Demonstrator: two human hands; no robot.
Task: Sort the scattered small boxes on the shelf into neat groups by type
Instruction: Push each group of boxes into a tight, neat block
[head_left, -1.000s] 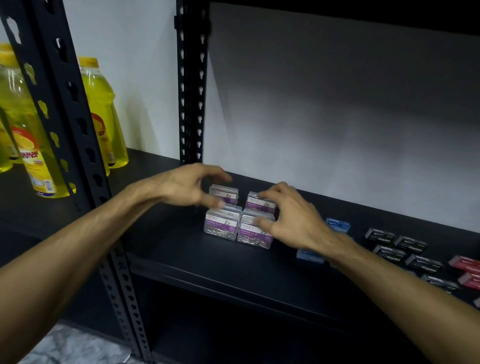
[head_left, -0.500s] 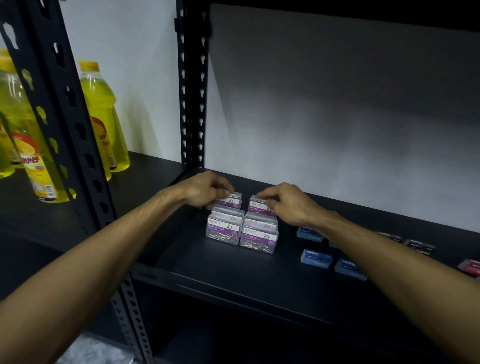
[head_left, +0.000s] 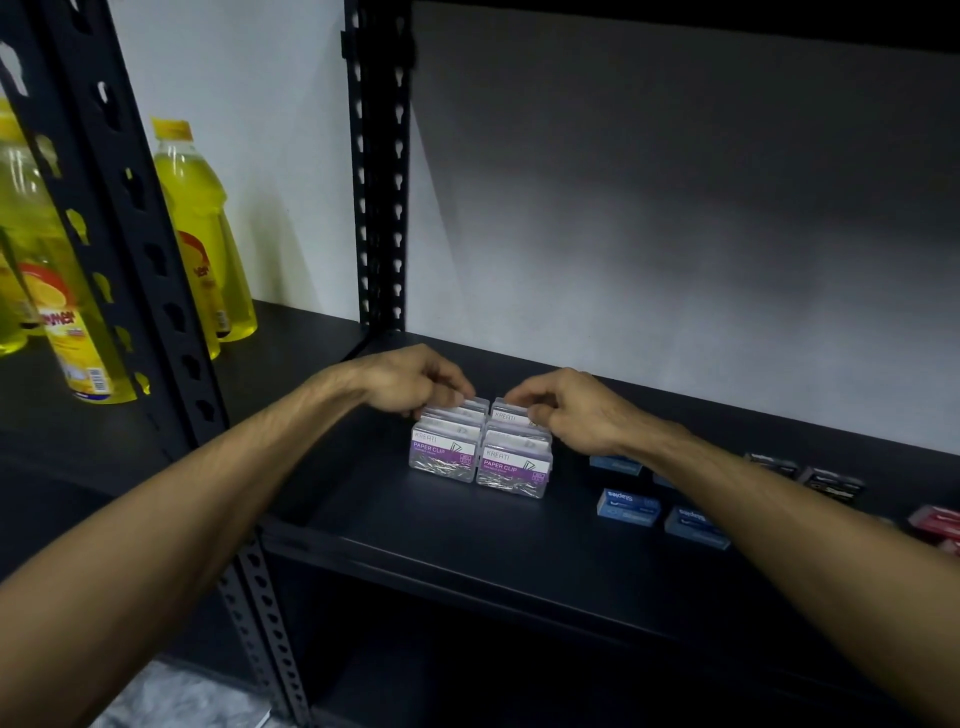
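Several clear paper clip boxes (head_left: 478, 460) with purple labels stand in two tight rows on the black shelf (head_left: 441, 540). My left hand (head_left: 410, 382) pinches the rear box of the left row with curled fingers. My right hand (head_left: 571, 410) pinches the rear box of the right row the same way. To the right lie blue staple boxes (head_left: 627, 505), black boxes (head_left: 831, 480) behind my right forearm, and red boxes (head_left: 937, 519) at the frame's edge.
A black perforated upright (head_left: 379, 171) rises at the shelf's back left corner, another upright (head_left: 124, 249) stands nearer on the left. Yellow liquid bottles (head_left: 200, 234) fill the neighbouring shelf bay. A grey wall (head_left: 675, 208) backs the shelf.
Both hands moved from the front and sides of the paper clip group to its back row, fingers now curled on the two rear boxes. The boxes sit closer together.
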